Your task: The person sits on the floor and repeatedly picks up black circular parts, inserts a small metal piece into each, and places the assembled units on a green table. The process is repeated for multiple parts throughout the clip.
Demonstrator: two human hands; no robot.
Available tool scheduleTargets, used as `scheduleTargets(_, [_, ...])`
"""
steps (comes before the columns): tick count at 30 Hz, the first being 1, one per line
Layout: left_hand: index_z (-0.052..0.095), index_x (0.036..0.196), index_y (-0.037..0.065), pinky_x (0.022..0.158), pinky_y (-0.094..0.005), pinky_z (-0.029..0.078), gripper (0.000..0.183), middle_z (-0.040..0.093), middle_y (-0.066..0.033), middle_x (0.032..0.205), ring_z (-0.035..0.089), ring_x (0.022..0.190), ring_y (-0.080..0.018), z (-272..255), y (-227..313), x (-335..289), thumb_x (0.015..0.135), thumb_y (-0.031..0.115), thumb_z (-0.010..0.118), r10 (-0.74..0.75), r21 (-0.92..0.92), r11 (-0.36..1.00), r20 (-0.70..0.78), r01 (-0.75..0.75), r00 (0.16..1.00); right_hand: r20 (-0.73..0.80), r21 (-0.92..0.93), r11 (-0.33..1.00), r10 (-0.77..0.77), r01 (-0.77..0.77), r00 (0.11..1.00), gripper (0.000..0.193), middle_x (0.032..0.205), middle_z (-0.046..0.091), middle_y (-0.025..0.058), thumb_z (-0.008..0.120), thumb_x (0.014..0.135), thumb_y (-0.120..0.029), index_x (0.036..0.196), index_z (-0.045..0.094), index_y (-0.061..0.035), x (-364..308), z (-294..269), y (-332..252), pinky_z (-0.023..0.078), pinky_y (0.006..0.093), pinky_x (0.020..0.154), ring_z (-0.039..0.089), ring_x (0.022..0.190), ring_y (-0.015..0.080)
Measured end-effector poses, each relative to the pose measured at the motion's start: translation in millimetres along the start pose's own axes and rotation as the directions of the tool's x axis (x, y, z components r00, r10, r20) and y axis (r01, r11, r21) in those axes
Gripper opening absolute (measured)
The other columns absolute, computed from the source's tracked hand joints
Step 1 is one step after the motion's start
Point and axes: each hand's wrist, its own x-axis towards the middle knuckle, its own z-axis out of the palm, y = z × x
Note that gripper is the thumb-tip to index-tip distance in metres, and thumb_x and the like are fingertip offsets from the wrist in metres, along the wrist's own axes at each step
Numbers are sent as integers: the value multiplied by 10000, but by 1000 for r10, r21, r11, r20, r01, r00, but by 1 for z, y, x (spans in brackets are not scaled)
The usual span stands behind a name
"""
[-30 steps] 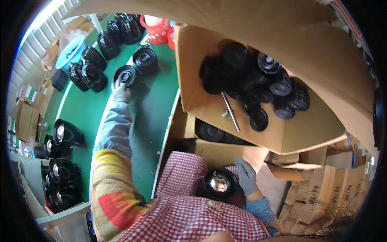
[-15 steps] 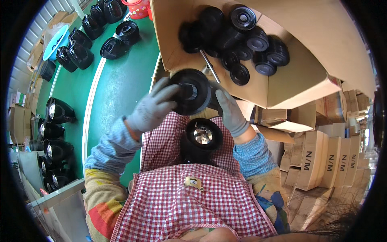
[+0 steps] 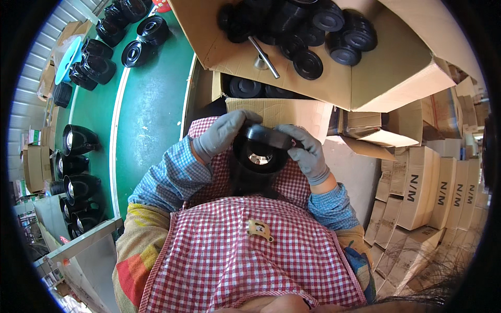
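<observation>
Between my gloved hands is a round black lid-like part (image 3: 269, 136), tilted edge-on. It is right over the mouth of a black pot-shaped body (image 3: 249, 182) with a shiny silver inside, which stands in my lap against the checked apron. My left hand (image 3: 222, 136) grips the part's left side with bent fingers. On the other side, my right hand (image 3: 309, 155) pinches its rim between thumb and fingers. Whether the part touches the pot's mouth I cannot tell.
Ahead, a large open carton (image 3: 386, 78) holds several round black parts (image 3: 308, 64) and a metal rod (image 3: 263, 56). Beneath it, another box holds black discs (image 3: 245, 87). Black pots (image 3: 81, 140) stand along the green work surface (image 3: 148, 115) at left. Stacked cartons (image 3: 412, 188) fill the right.
Both hands have brought the black part down and toward me, from beyond the pot to over its mouth. The part has turned from face-on to nearly edge-on. The view has shifted slightly.
</observation>
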Motion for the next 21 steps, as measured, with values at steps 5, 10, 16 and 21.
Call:
scheduleTargets(5, [649, 1157, -50, 1046, -421, 456, 412, 650, -206, 1231, 624, 1158, -328, 6, -14, -3, 1072, 247, 377, 226, 187, 953, 84, -238, 971, 129, -221, 937, -248, 272, 960, 374, 1291, 656, 174, 653, 937, -311, 1156, 714, -14, 13, 14, 11, 349, 450, 1153, 584, 1249, 302])
scheduleTargets(10, [698, 1026, -75, 1033, -477, 457, 349, 659, -249, 1204, 627, 1138, -395, 8, -30, -5, 1020, 176, 455, 346, 167, 920, 72, -353, 935, 141, -388, 863, -291, 323, 946, 189, 1160, 718, 142, 662, 940, -208, 951, 763, -48, 22, 16, 17, 323, 482, 1168, 621, 1202, 300])
scheduleTargets(16, [716, 1012, -73, 1030, -527, 452, 318, 692, -236, 1136, 621, 1142, -408, 7, -40, -3, 990, 147, 488, 507, 203, 836, 66, -509, 859, 130, -434, 822, -347, 368, 929, 83, 1079, 737, 123, 699, 874, -77, 802, 728, -46, 31, 21, 18, 307, 497, 1183, 646, 1162, 306])
scheduleTargets(21, [712, 1019, -68, 1062, -535, 436, 288, 687, -225, 1145, 616, 1154, -406, 5, -37, -9, 981, 129, 505, 493, 209, 840, 91, -500, 866, 173, -411, 848, -286, 333, 942, 58, 1057, 735, 117, 689, 851, -40, 799, 716, -37, 32, 18, 22, 324, 489, 1182, 645, 1175, 299])
